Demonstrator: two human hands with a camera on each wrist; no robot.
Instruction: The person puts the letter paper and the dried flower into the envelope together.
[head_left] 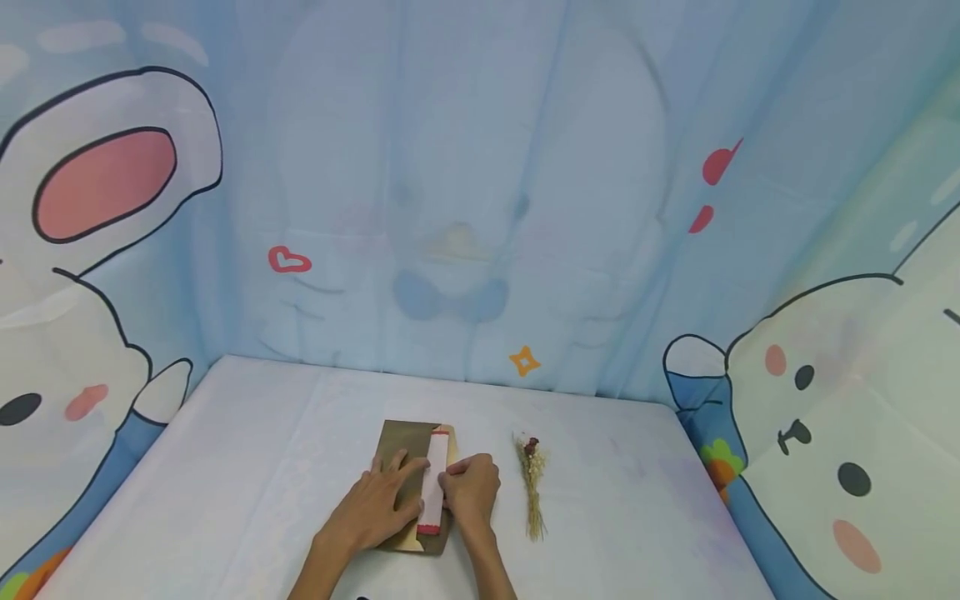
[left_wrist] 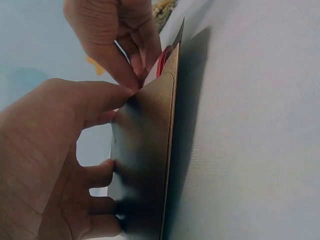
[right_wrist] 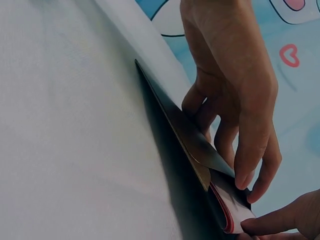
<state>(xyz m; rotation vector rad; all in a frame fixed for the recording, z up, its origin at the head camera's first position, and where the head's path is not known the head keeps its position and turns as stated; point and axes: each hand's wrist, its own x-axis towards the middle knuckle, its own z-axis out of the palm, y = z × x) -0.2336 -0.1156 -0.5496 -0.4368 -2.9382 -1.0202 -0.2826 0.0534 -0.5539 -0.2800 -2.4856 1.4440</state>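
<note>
A flat gold-brown paper piece (head_left: 401, 436), like an envelope or folded card, lies on the white table. Along its right side runs a narrow folded white strip with red ends (head_left: 434, 483); its layered red edge shows in the right wrist view. My left hand (head_left: 373, 504) rests on the brown paper with fingers spread, its thumb and index finger reaching the strip's left edge. At the strip's right edge, my right hand (head_left: 472, 492) pinches it between thumb and curled fingers. The left wrist view shows both hands meeting over the brown paper (left_wrist: 145, 150).
A small bunch of dried flowers (head_left: 532, 487) lies to the right of my right hand. The white tablecloth (head_left: 622, 492) spreads around, backed by a blue curtain (head_left: 450, 167) printed with cartoon animals. A small dark object (head_left: 362, 597) peeks in at the bottom edge.
</note>
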